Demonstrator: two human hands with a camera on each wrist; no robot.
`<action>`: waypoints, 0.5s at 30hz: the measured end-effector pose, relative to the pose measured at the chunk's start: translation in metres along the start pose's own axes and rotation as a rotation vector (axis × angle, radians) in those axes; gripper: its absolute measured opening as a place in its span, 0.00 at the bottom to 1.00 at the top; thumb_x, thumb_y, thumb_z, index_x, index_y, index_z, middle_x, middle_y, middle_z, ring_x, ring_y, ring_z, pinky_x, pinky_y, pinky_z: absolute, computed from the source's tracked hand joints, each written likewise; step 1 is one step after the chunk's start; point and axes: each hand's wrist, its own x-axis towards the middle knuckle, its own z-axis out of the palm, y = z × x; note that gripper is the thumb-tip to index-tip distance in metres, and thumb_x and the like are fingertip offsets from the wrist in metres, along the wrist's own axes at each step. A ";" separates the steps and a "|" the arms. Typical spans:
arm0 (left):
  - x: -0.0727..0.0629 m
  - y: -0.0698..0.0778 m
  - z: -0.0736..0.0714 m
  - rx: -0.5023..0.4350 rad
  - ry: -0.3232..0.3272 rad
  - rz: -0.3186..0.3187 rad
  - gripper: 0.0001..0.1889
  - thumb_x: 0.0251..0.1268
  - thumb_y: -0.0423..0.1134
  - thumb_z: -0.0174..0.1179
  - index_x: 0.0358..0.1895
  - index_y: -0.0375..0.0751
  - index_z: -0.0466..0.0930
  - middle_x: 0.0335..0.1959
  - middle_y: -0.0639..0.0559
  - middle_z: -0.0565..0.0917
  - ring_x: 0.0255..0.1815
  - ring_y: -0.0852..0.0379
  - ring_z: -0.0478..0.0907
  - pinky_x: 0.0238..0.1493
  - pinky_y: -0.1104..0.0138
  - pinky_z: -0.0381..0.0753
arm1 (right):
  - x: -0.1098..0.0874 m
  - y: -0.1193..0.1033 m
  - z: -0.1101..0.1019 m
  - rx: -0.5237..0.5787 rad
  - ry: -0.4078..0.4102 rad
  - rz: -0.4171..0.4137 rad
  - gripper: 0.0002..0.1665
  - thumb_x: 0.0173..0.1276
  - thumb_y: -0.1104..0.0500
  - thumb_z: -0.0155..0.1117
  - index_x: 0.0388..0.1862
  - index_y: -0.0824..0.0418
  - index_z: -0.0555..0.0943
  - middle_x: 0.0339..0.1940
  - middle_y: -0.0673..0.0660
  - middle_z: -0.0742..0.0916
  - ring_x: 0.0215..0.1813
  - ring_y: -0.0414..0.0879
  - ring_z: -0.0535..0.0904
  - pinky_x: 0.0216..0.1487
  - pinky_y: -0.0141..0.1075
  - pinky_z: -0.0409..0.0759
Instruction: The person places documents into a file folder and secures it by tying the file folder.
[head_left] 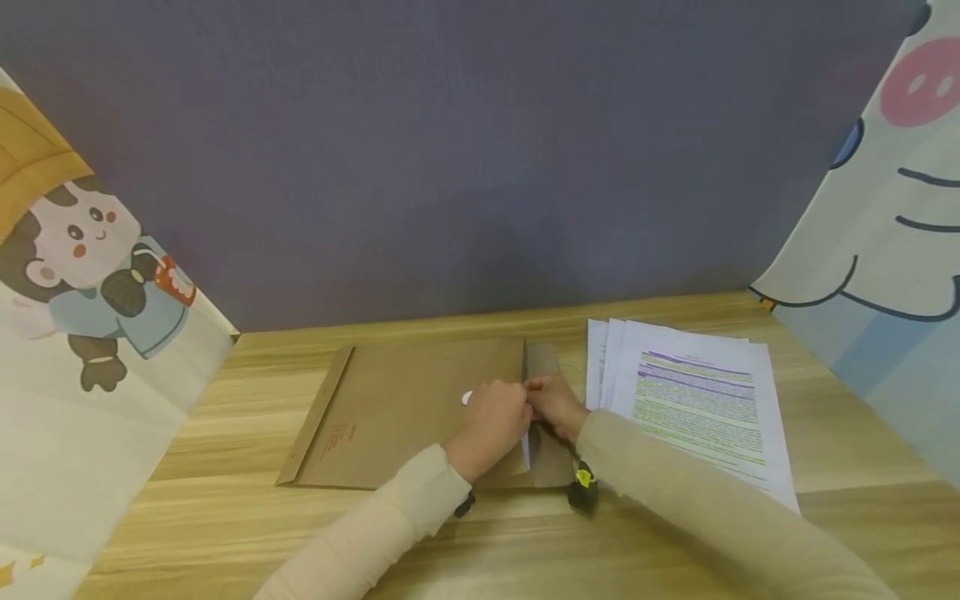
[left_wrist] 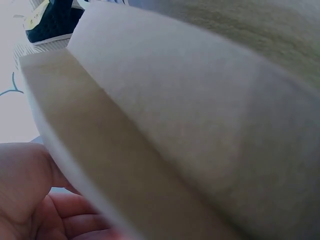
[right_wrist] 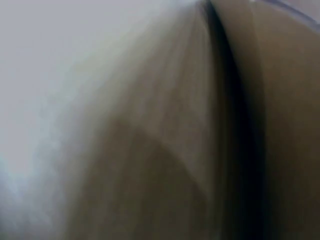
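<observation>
A brown kraft paper envelope (head_left: pixel 405 400) lies flat on the table with its mouth towards the right and its flap (head_left: pixel 552 467) folded outward. At that mouth, my left hand (head_left: pixel 489 423) grips the front panel's edge with curled fingers, beside a white round disc (head_left: pixel 467 397). My right hand (head_left: pixel 557 405) meets it from the other side, fingertips pinching the same edge. A white paper edge (head_left: pixel 526 451) shows inside the mouth. In the left wrist view, the envelope's folded panel (left_wrist: pixel 190 95) rises past my thumb and fingers. The right wrist view is blurred brown paper with a dark gap.
A fanned stack of printed sheets (head_left: pixel 697 392), highlighted in purple and green, lies right of the envelope, partly under my right sleeve (head_left: pixel 675 475). A dark grey panel (head_left: pixel 480 167) stands behind the wooden table (head_left: pixel 202 417). Cartoon-printed cloths (head_left: pixel 97 400) hang at both sides.
</observation>
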 end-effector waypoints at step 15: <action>0.001 0.000 0.004 0.035 0.036 -0.010 0.16 0.54 0.33 0.58 0.11 0.45 0.69 0.11 0.54 0.72 0.12 0.59 0.67 0.12 0.67 0.67 | -0.002 0.000 -0.013 0.118 -0.162 -0.019 0.17 0.63 0.71 0.55 0.46 0.84 0.73 0.26 0.54 0.85 0.24 0.37 0.80 0.32 0.30 0.82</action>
